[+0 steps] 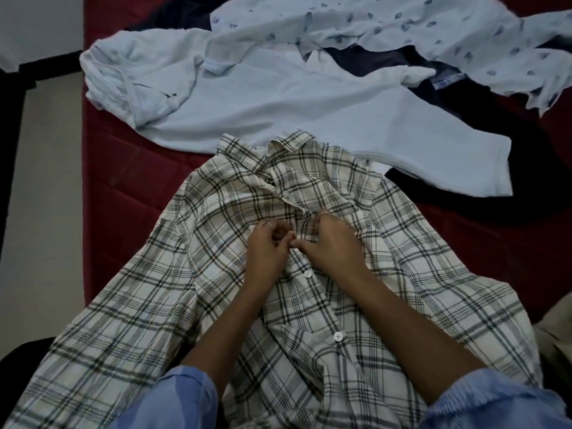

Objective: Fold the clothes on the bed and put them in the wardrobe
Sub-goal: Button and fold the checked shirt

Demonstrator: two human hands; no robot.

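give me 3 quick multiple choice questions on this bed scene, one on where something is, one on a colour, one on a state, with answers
1. Where does the pale blue polo shirt lie relative to the plaid shirt?
A. beyond its collar
B. under the person's arms
C. on the floor

2. What colour is the bed cover?
A. green
B. dark red
C. yellow

3. What are the left hand and right hand doing?
A. resting apart, open
B. lifting the printed garment
C. pinching the plaid shirt's button placket together

Answers:
1 A, the polo is spread just past the plaid collar.
2 B, red quilted fabric shows around the clothes.
3 C, both sets of fingers meet on the front strip above two buttons.
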